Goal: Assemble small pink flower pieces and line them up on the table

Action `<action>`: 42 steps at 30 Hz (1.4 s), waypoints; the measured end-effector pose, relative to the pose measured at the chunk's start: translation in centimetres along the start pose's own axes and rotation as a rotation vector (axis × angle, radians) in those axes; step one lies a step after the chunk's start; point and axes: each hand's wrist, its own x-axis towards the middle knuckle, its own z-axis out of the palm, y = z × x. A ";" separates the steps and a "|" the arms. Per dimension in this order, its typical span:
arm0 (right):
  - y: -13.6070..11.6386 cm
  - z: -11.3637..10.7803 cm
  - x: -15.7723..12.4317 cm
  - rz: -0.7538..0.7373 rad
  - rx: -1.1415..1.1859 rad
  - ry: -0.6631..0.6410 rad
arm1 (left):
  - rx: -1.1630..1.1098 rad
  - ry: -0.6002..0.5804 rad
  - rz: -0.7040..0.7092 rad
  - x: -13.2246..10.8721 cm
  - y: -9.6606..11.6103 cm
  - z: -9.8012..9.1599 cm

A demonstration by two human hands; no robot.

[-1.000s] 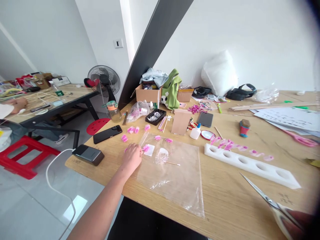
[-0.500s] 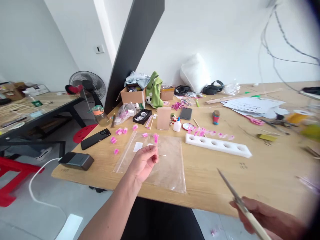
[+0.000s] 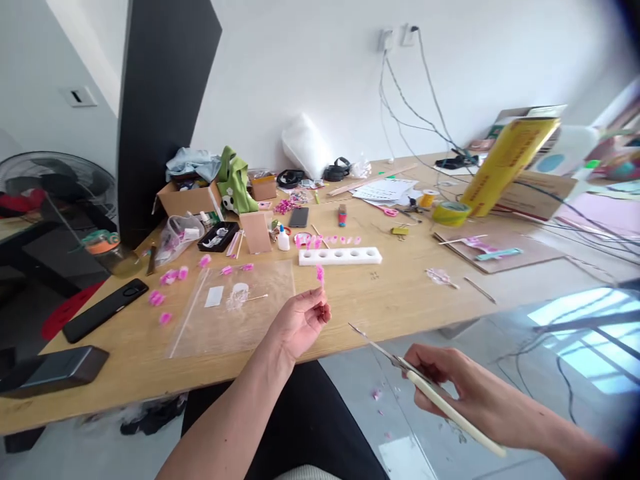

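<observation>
My left hand (image 3: 300,323) is pinching a small pink piece (image 3: 320,273) between thumb and fingertips. I am holding it upright in the air above the near edge of the wooden table (image 3: 400,300), so it is touching nothing but my fingers. The palm is facing up and toward me.

My right hand (image 3: 453,381) is gripping a pair of scissors (image 3: 400,363), with the fingers wrapped around the pale handles. It is hanging below table level, out over the floor. The blades are pointing up and to the left, toward the left hand, with the tip stopping short of it and the pink piece well above. I cannot tell whether the blades are parted.

On the table beyond the left hand, a clear plastic bag (image 3: 235,307) is lying flat. A white slip and a thin stick are resting on it. More loose pink pieces (image 3: 170,275) are lying to the left of the bag and along its far edge. A white foam tray with round holes (image 3: 340,255) is sitting further back, with a row of pink bits just behind it. A glue bottle (image 3: 283,239) is standing near the tray's left end. A black phone (image 3: 105,310) and a dark power bank (image 3: 50,370) are lying at the left end of the table, well apart from both hands.
</observation>
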 end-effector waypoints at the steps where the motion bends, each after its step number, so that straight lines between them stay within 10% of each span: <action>1: -0.1 -0.2 -0.3 0.020 0.021 -0.039 | 0.008 -0.010 -0.022 0.0 -0.4 0.3; 42: 0.4 -1.4 -2.5 0.048 0.018 -0.140 | 0.122 -0.165 -0.156 -1.2 -4.6 2.7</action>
